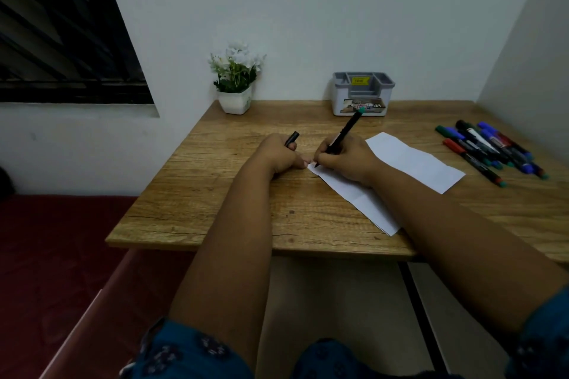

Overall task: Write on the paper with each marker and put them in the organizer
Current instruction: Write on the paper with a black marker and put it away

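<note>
Right hand (345,160) is gripping a black marker (341,135) in a writing hold, fingers curled round the barrel, tip touching the near-left corner of the paper (412,160). The marker's green-ended tail is pointing up and away, toward the organizer (363,94). Left hand (277,154) is resting on the desk (215,181) just left of the paper, fingers curled round a black cap (292,139) that is sticking out above the knuckles; one fingertip is lying at the paper's corner, close to the marker tip.

The paper, a white creased sheet, is lying slantwise across the desk, partly under the right wrist. The organizer, grey and white with several compartments, is standing at the back edge against the wall; whether anything is inside cannot be told. A heap of markers (489,148), with red, blue, green and black caps, is lying on the desk well right of the paper. A white pot of white flowers (235,83) is standing at the back left corner.
</note>
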